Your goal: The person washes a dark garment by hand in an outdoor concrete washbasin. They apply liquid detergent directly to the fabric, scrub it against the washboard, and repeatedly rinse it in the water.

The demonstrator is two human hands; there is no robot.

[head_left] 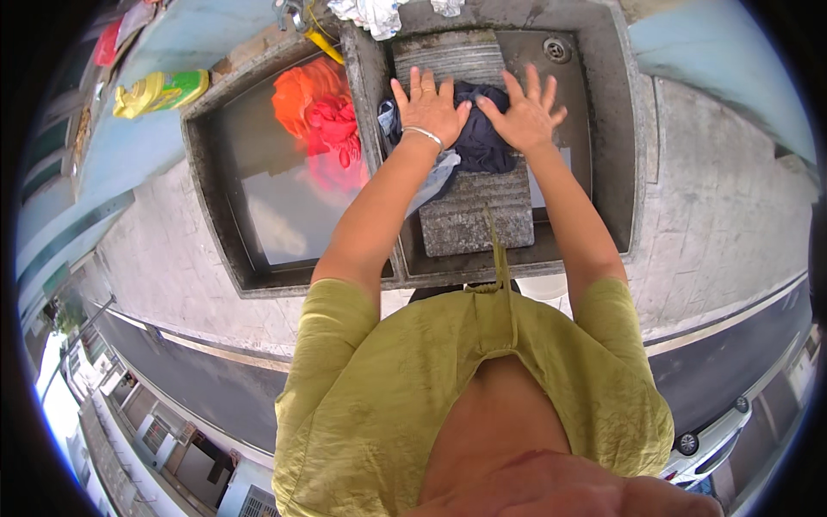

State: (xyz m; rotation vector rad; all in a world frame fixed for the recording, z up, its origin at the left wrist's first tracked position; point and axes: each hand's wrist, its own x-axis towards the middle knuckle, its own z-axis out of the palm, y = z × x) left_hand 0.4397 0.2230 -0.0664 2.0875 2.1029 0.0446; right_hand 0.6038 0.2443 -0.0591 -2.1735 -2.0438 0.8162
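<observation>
Yellow-green bottle [159, 91] left of basin; both hands flat on dark cloth [482, 138].

a grey concrete ledge [706, 198] is lit by bright daylight; below it, a dark road [198, 379], a white car [711, 431] and buildings [129, 422] are seen.

Sink [633, 172]: rough, matt grey concrete. Washboard [474, 211]: ribbed stone, coarse and matt. Dark garment [482, 138]: wet navy cloth, soft and crumpled. Orange-red laundry [319, 112]: thin cloth, soaked. Bracelet [424, 134]: shiny silver metal. Bottle [164, 90]: glossy yellow-green plastic. Blouse [379, 388]: olive cloth, finely creased, slight sheen.
</observation>
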